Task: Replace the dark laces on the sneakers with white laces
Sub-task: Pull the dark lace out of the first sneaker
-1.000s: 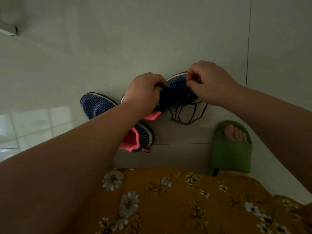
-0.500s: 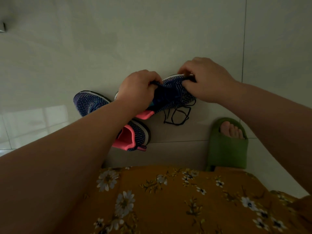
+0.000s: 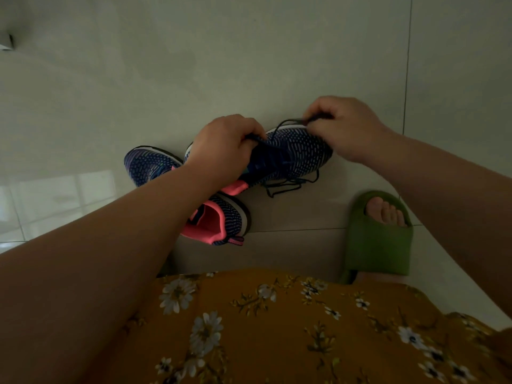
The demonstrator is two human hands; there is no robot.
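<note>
Over the far sneaker [image 3: 288,156] my left hand [image 3: 221,151] pinches the dark lace [image 3: 288,184] at the eyelets while my right hand [image 3: 343,128] pinches a loop of it just past the toe. Slack lies on the floor [image 3: 249,65] beside that sneaker; the second sneaker [image 3: 221,217] rests against its heel. A hard tug could jam the lace in the eyelets. I see no white laces.

Floor [image 3: 249,65]: large pale grey-green glossy tiles, thin dark grout lines [image 3: 406,79]. Dim, even light. Bright window reflection [image 3: 55,200] on tiles at left. Small white object [image 3: 5,42] at far-left edge, unidentifiable.
</note>
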